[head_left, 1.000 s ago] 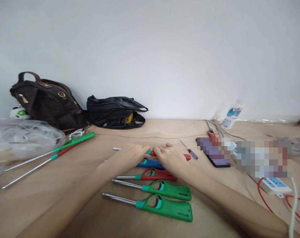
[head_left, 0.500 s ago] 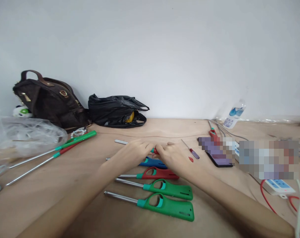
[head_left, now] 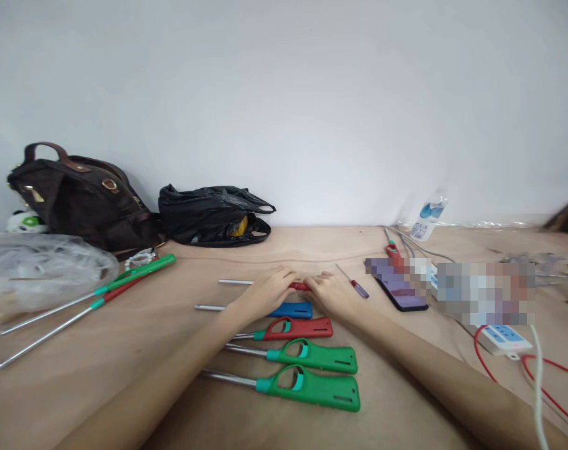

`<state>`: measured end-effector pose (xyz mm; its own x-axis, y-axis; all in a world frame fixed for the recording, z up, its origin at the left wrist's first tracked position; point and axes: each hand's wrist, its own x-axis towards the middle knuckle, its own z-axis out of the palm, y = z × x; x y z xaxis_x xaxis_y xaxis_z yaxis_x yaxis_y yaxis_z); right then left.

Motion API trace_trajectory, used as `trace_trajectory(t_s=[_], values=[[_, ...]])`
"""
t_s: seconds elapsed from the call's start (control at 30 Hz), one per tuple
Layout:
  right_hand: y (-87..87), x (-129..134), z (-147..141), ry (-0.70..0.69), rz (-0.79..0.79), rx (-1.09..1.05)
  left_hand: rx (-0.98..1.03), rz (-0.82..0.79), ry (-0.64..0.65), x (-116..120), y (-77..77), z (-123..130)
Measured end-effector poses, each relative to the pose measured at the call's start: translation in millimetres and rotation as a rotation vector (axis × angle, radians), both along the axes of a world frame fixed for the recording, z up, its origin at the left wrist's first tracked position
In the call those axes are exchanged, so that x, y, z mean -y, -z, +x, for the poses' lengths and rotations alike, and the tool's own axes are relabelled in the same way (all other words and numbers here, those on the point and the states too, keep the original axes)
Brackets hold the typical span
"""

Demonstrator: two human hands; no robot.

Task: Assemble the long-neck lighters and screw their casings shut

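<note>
My left hand (head_left: 268, 290) and my right hand (head_left: 329, 291) meet over a red long-nosed lighter (head_left: 299, 286) lying on the wooden table (head_left: 124, 362); both grip its handle, and its metal tube sticks out to the left. Just in front lie a blue lighter (head_left: 288, 310), a red lighter (head_left: 297, 327) and two green lighters (head_left: 319, 358) (head_left: 316, 387), side by side with their tubes pointing left.
Two long-tube lighters (head_left: 124, 281) lie at the left beside a clear plastic bag (head_left: 44, 265). A brown handbag (head_left: 77, 194) and black plastic bag (head_left: 213, 215) stand by the wall. At right are a small screwdriver (head_left: 354, 284), a phone (head_left: 399, 290), a bottle (head_left: 425, 219), a power strip (head_left: 504, 337) and red cables.
Both hands have slid a little farther away along with the red lighter. The camera has shifted slightly, and the blue lighter's handle now shows fully.
</note>
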<state>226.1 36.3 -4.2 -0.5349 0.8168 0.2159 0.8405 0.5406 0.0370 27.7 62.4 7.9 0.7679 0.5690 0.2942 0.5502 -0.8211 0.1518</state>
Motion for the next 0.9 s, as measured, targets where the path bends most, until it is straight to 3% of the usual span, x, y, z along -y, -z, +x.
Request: trace_trajectory(t_s=[0.1,0.23,0.37,0.53,0.63,0.77,0.9], values=[[5.8,-3,-1,-0.045,0.035,-0.007,0.028,-0.043,0.029,-4,12.4,16],[-2.7,0,25,-0.066,0.061,-0.16,-0.066,0.037,0.079,-8,16.2,15],[-16.5,19,67,0.165,-0.074,-0.285,-0.138,0.093,0.067,-8,14.7,11],[-17.8,53,99,0.447,-0.297,-0.023,-0.138,0.069,0.065,-7,13.7,11],[-13.9,71,101,0.406,-0.354,0.077,-0.134,0.061,0.052,-8,14.7,11],[-7.8,87,90,0.311,-0.264,0.105,-0.116,0.041,0.061,-9,15.5,9],[-3.5,79,69,0.307,-0.218,0.193,-0.09,0.009,0.082,-11,15.7,8]])
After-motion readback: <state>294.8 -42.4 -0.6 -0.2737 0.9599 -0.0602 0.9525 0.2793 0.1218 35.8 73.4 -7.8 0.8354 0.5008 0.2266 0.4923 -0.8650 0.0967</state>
